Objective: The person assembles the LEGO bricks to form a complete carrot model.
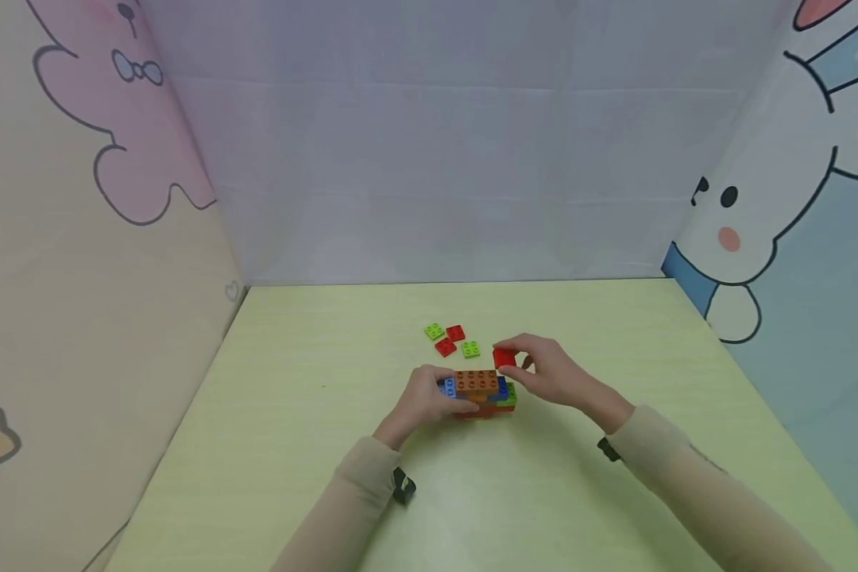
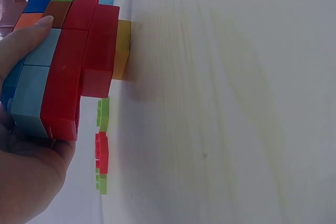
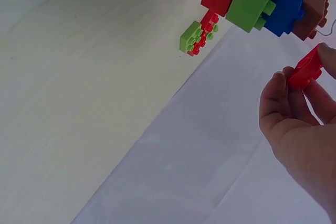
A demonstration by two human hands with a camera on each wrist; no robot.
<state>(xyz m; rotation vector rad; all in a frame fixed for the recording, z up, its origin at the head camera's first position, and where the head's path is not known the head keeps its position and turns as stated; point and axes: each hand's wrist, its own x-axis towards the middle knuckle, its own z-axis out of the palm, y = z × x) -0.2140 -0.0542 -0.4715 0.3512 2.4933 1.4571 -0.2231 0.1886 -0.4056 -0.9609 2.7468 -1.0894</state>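
My left hand [image 1: 427,395] grips the left end of a stacked block of toy bricks [image 1: 476,383]. Its layers are brown, orange, blue, green and red, and in the left wrist view a yellow brick [image 2: 123,51] shows at the bottom. The thumb [image 2: 31,35] lies along one side of the stack. Just right of the stack's top, my right hand [image 1: 552,371] pinches a small red brick [image 3: 307,70] between thumb and fingers. That brick is apart from the stack in the right wrist view, and its hollow underside partly shows.
Behind the stack, several thin loose bricks lie on the pale table [image 1: 293,445]: green ones [image 1: 470,349] and red ones [image 1: 446,347]. A light curtain [image 1: 429,159] hangs along the table's far edge. Printed panels with cartoon figures stand at both sides.
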